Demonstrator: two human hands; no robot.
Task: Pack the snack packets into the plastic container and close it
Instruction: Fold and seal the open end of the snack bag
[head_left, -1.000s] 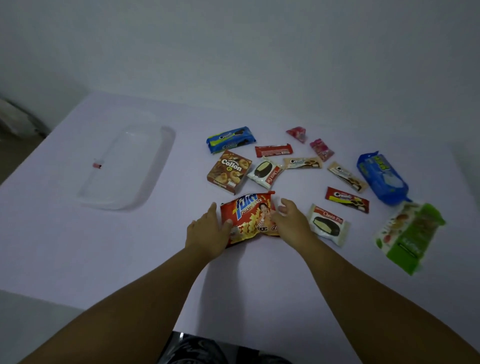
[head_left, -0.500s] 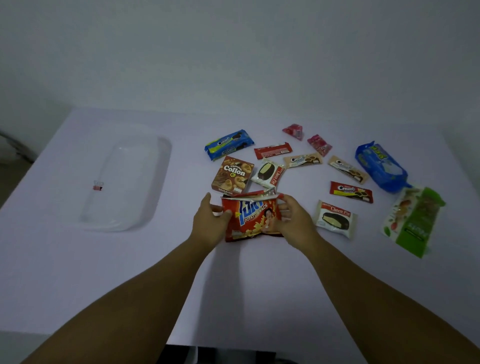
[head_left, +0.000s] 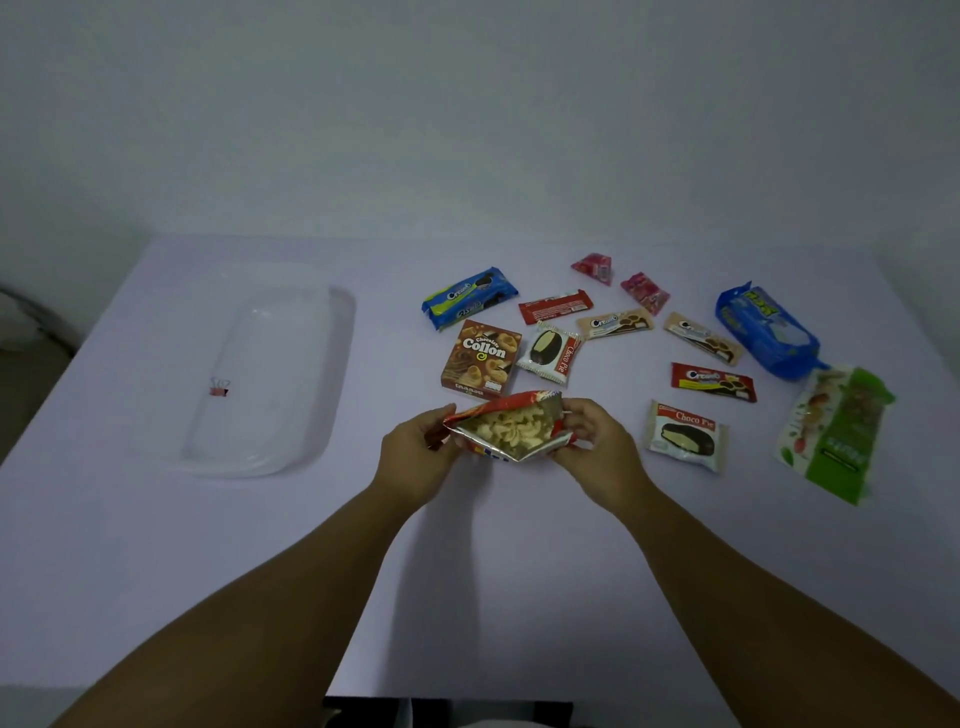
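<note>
So we've got both hands on the red chip bag (head_left: 511, 431), near the middle of the table (head_left: 156, 545). Our left hand (head_left: 415, 460) pinches the left edge of the bag and our right hand (head_left: 592, 441) grips the right edge, fingers curled round it. The bag's mouth is pulled apart and we can see pale chips inside against the silver lining.

The clear plastic container (head_left: 270, 364) sits well off to the left, flat on the table, with a small red label on its left side. Can't tell if that's the tub or the lid, honestly, it's see-through and hard to read.

The rest of the snacks are spread out on the far and right side. Just beyond the bag is the brown Collon box (head_left: 480, 358), with a white Choco Pie packet (head_left: 550, 353) just beside it on the right. Farther back there's a blue cookie packet (head_left: 470, 297), a red bar (head_left: 555, 306), and two small pink candy packets (head_left: 592, 267) (head_left: 644, 292). Two beige cookie packets (head_left: 615, 323) (head_left: 704, 338) lie in a row toward the right, then a red cookie packet (head_left: 712, 382) nearer to us. A second Choco Pie (head_left: 685, 435) lies just right of our right hand. At the far right are a big blue bag (head_left: 766, 330) and a green packet (head_left: 834, 431) touching it at its near end.
</note>
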